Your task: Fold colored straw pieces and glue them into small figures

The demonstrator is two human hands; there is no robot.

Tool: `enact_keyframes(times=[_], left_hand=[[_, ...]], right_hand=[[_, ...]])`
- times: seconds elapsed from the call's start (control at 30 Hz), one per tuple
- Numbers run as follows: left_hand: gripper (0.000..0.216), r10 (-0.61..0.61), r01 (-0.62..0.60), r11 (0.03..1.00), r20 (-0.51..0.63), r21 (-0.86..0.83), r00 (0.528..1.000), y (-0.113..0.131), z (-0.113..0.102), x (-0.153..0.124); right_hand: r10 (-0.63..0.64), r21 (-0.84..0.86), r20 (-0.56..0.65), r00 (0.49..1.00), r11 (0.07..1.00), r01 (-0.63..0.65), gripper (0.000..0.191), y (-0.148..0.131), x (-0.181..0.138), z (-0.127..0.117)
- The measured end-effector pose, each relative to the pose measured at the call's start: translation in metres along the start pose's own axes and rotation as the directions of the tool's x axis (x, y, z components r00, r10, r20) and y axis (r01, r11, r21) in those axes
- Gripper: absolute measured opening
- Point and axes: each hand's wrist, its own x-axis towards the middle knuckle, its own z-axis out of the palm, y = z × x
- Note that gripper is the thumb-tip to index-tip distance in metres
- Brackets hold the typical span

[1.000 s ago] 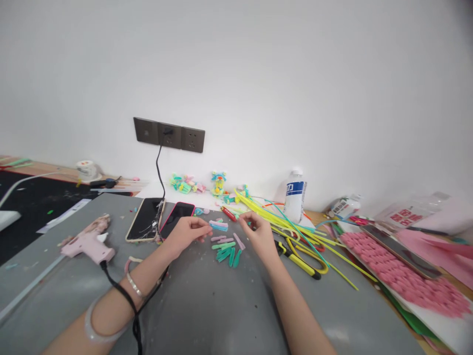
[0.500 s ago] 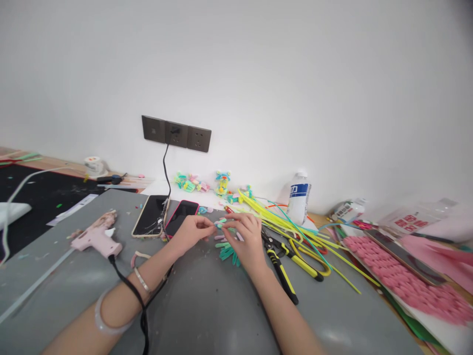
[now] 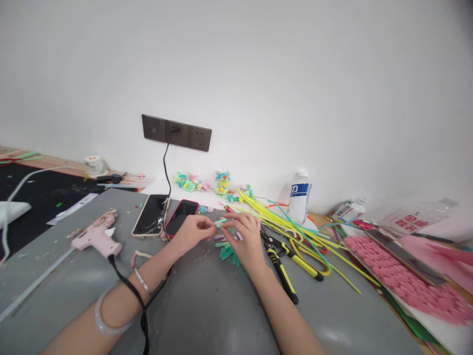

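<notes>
My left hand [image 3: 194, 232] is closed in a pinch, thumb against forefinger. Facing it, my right hand [image 3: 244, 236] has its thumb and fingers drawn together at the same spot. Between the fingertips of both hands is a small mint-green piece of fuzzy stem [image 3: 220, 222], mostly covered by the fingers. Just below lie short lilac stem pieces [image 3: 220, 244] and a cluster of teal stem pieces [image 3: 226, 251], partly behind my right hand. Pliers with yellow and black handles [image 3: 281, 273] rest open to the right of that hand.
A pink glue gun [image 3: 96, 239] with a black cable lies left, beside two phones [image 3: 150, 217]. Long yellow stems [image 3: 273, 214] spread to the right before a white bottle [image 3: 299, 197]. Small fuzzy figures [image 3: 222, 183] stand along the wall. Pink knitted material [image 3: 402, 276] lies far right.
The small piece between the fingertips has turned slightly and shows more mint green. Both hands stay almost in the same place.
</notes>
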Motion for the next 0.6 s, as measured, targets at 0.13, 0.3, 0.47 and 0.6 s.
enact_keyframes(times=[0.13,0.3,0.47,0.6], left_hand=[[0.016,0.058,-0.057,0.996,-0.006,0.062,0.998,0.002,-0.001,-0.001],[0.016,0.109,-0.108,0.993,-0.028,0.05,0.994,0.003,-0.002,0.0],[0.02,0.118,-0.125,0.989,-0.086,-0.078,0.989,0.0,-0.002,0.003],[0.022,0.088,-0.105,0.98,-0.108,-0.167,0.99,0.0,-0.001,0.003]], right_hand=[[0.006,0.01,0.004,1.0,1.0,-0.006,0.009,0.0,-0.001,0.0],[0.083,0.181,0.0,0.997,0.98,-0.082,0.017,0.003,0.0,-0.002],[0.299,0.501,-0.021,0.954,0.829,-0.249,0.037,0.018,-0.001,-0.004],[0.303,0.666,0.082,0.949,0.692,-0.279,0.04,0.027,-0.003,-0.002]])
